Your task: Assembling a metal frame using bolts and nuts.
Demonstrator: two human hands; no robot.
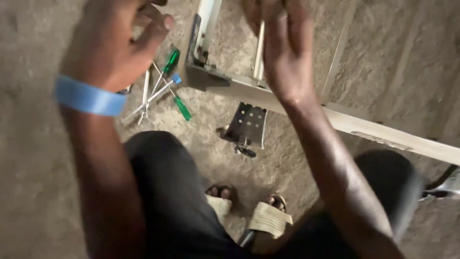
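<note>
Right hand [282, 52] holds a thin rod [259, 50] at the frame [249, 88] — left hand [115, 43] half-open, empty; the rod may slip.

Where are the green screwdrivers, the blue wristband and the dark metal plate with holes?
green screwdrivers [182, 108]: head view, on the lower one's green handle.
blue wristband [88, 98]: head view, middle of the band on the left wrist.
dark metal plate [248, 124]: head view, centre of its holed face.

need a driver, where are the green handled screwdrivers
In the head view, the green-handled screwdrivers lie on the floor, just under the left hand, left of the metal frame's corner.
</note>
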